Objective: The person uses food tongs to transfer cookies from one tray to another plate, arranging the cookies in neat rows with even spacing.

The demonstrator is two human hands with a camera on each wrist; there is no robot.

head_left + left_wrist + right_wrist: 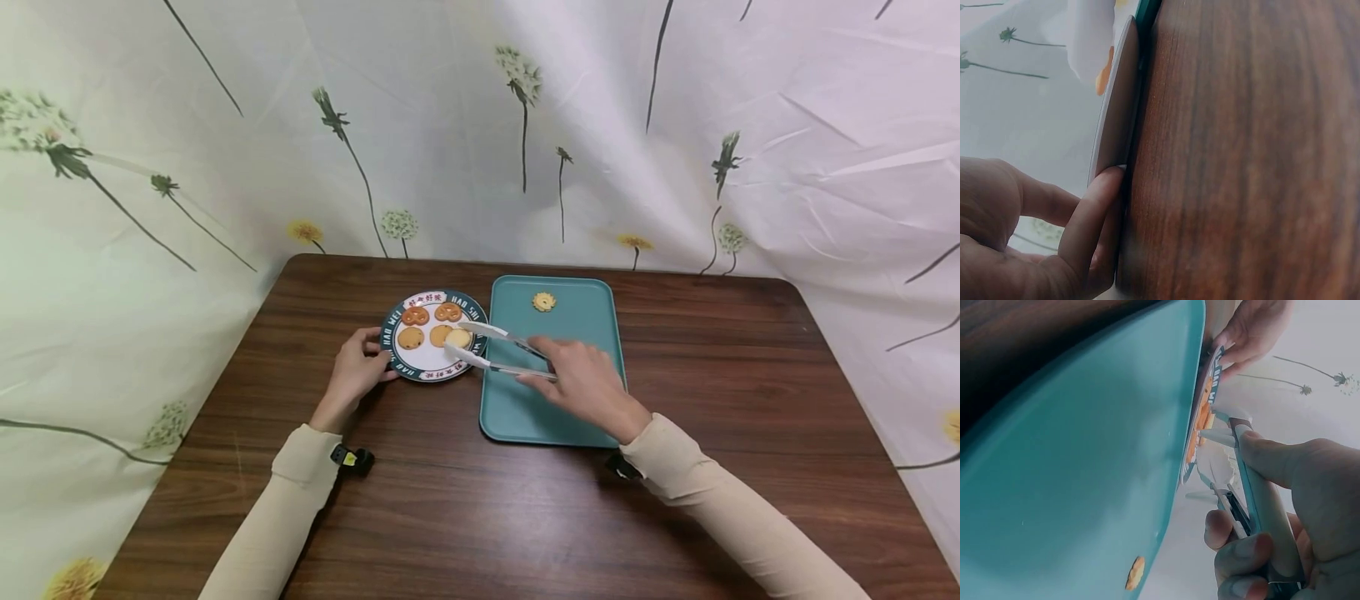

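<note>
My left hand [358, 371] pinches the left rim of a round plate [408, 367] with a dark green lettered border; in the left wrist view the fingers [1088, 219] meet the plate's edge [1119, 106] near the tabletop. Tongs with white tips [517, 372] are gripped in my right hand [588, 383], reaching over the plate from the right. Their tips are spread on either side of a pale round cookie [458, 338]; whether they touch it I cannot tell. Two pretzel-shaped cookies [448, 312] and other round cookies [410, 337] lie on the plate.
A teal rectangular tray [525, 417] lies right of the plate, under my right hand. One scalloped cookie [543, 302] rests near its far edge. The brown wooden table [465, 517] ends at a floral curtain [450, 150] behind.
</note>
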